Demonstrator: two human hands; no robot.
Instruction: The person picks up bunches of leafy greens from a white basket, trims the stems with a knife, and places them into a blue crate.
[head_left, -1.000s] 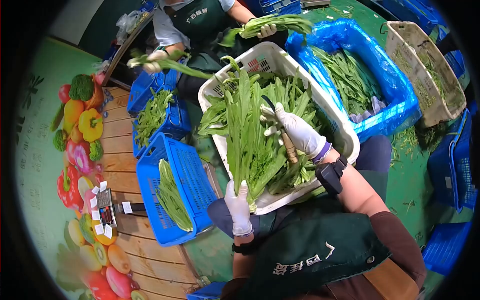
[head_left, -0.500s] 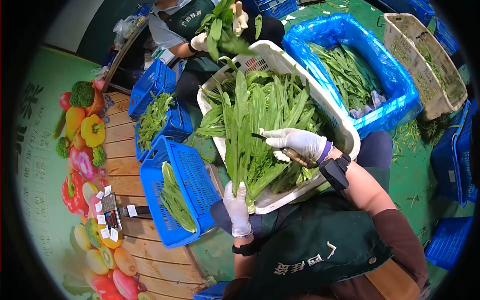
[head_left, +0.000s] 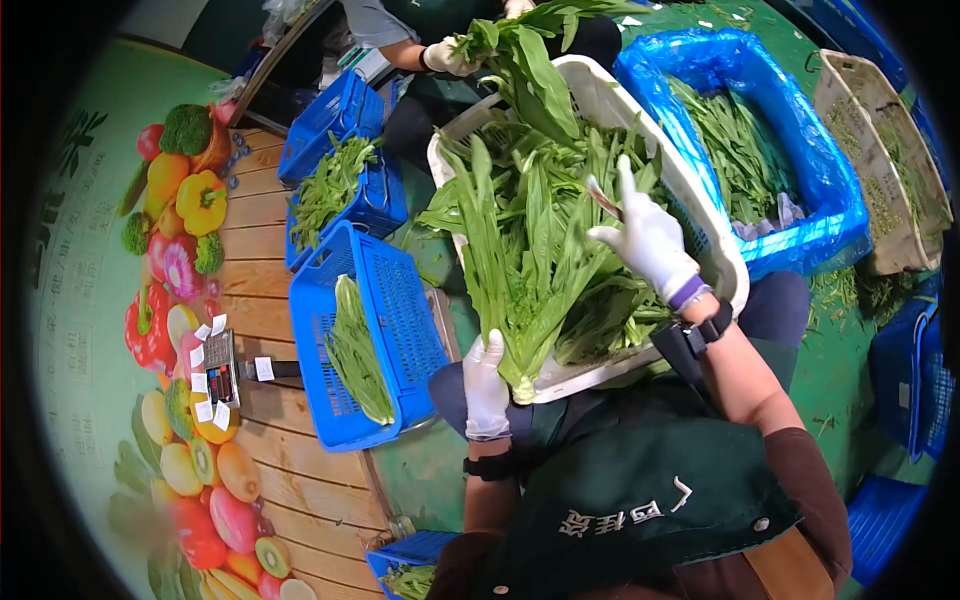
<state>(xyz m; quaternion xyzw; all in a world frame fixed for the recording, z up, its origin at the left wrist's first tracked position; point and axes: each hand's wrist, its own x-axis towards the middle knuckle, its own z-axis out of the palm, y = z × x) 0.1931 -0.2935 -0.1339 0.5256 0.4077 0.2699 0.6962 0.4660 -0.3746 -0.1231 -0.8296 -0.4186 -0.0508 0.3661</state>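
Note:
My left hand (head_left: 487,385), in a white glove, grips a long-leaved green lettuce (head_left: 525,310) near its pale cut base. The leaves point away from me over a white crate (head_left: 560,388) filled with more of the same greens. My right hand (head_left: 650,240), gloved too, is raised over the crate's right half. Its index finger points up and its thumb sticks out to the left. A small knife (head_left: 602,197) shows partly beside the fingers; most of its handle is hidden by the hand.
Left of the crate are blue baskets (head_left: 310,400), one holding a lettuce head. A blue-lined bin (head_left: 850,235) with leaves stands at right, beside a dirty white crate (head_left: 900,240). Across from me, a co-worker's gloved hand (head_left: 450,57) holds leafy greens over the crate's far end.
My right hand has lifted away from the lettuce, up and to the right, and its fingers have spread. My left hand keeps the base. The co-worker's greens have come down over the crate.

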